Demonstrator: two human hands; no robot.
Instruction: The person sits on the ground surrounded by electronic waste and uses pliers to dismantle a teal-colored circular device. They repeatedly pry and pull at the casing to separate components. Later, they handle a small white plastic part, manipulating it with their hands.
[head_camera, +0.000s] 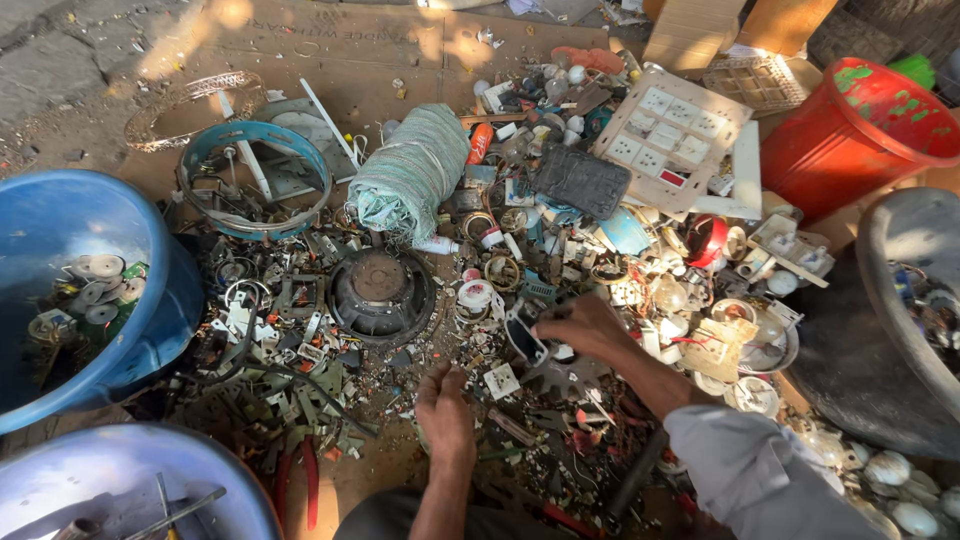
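A heap of electrical scrap covers the ground, and the round black speaker (381, 292) near its middle serves as the marker for everything else. Left of the speaker stands a big blue tub (60, 230) with loose round parts in its bottom; far to the right and above it sits a red bucket (850, 140), and nearer, up and to the right, lies a white switch panel (672, 135) with rows of square sockets. Just above the speaker leans a pale green bundle of wound cloth (410, 170). To the right of the speaker, just past its rim, is the small black casing (524, 338) being worked on: a short, narrow, dark frame with a lighter hollow inside, its long side running from upper left down to lower right, the upper end tipped towards the speaker. The right hand (585, 330) grips the casing, fingers (556, 326) curled tightly round its lower end. Below the speaker and slightly right, the left hand (443, 412) rests palm down on the litter, fingers bent and close together, touching small bits; whether it pinches anything cannot be told. Red-handled pliers (300, 480) lie below the speaker, left of that hand.
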